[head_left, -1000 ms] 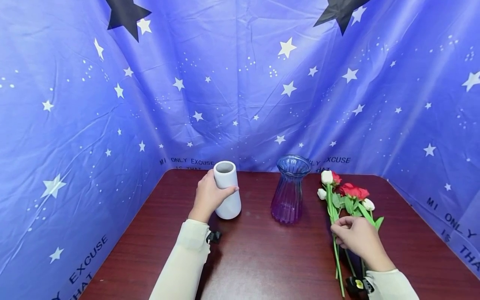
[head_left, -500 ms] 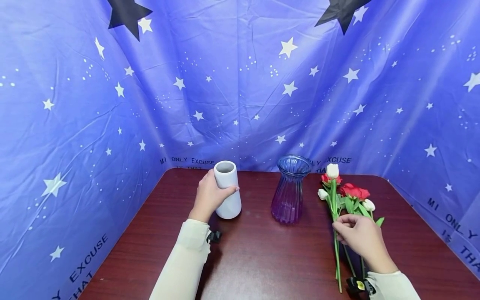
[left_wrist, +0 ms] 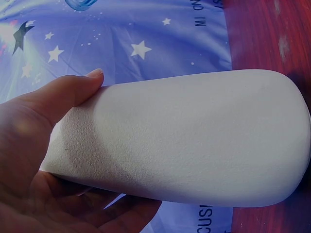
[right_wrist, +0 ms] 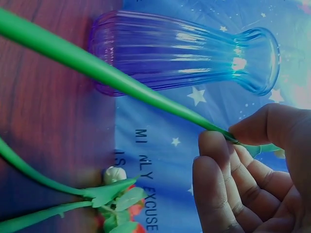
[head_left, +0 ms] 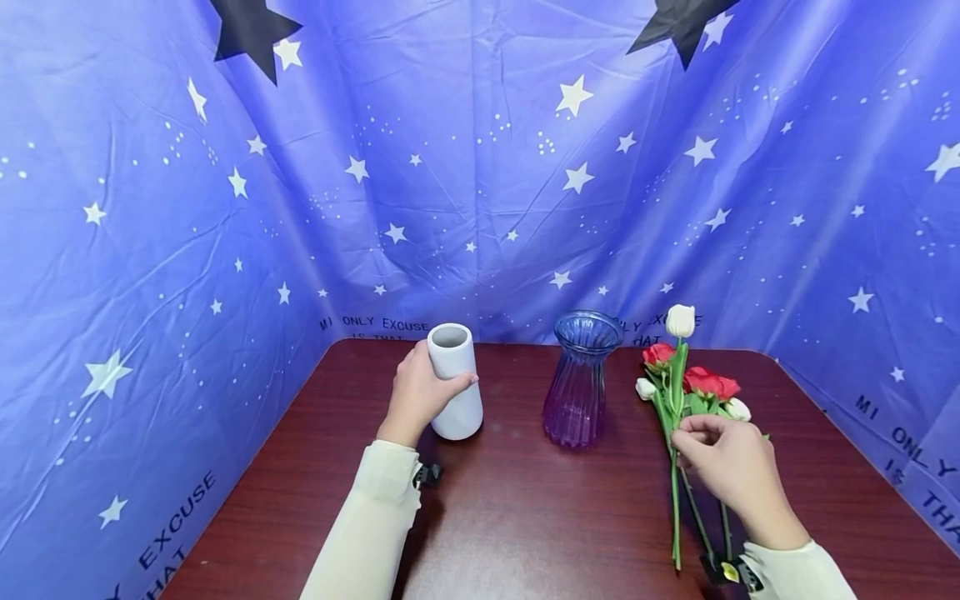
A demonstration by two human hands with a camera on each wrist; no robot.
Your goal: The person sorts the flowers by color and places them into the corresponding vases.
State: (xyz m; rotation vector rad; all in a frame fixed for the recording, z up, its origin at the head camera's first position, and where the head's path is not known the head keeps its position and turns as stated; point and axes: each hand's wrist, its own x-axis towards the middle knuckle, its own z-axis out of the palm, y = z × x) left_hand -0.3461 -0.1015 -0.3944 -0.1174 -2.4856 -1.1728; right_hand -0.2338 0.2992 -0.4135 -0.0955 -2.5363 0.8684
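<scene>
My left hand (head_left: 422,396) grips a white vase (head_left: 459,410), thumb on the near side and fingers behind it. The left wrist view shows the same vase (left_wrist: 194,141) with its wide base toward the table. On the right, my right hand (head_left: 731,467) pinches the green stem of a white tulip (head_left: 681,321) between thumb and fingertips. This stem (right_wrist: 131,87) runs long and slanted across the right wrist view. The tulip's head stands above the other flowers. Between the hands a fluted glass vase (head_left: 576,400), blue at the top and purple below, stands upright.
Red roses (head_left: 711,383) and white tulips (head_left: 645,388) lie on the brown table (head_left: 525,517) by my right hand. A blue star-print cloth (head_left: 480,167) hangs around the table's back and sides.
My right hand has risen slightly and moved right, lifting the white tulip so its head is higher and its stem more upright. My left hand and the white vase have stayed put.
</scene>
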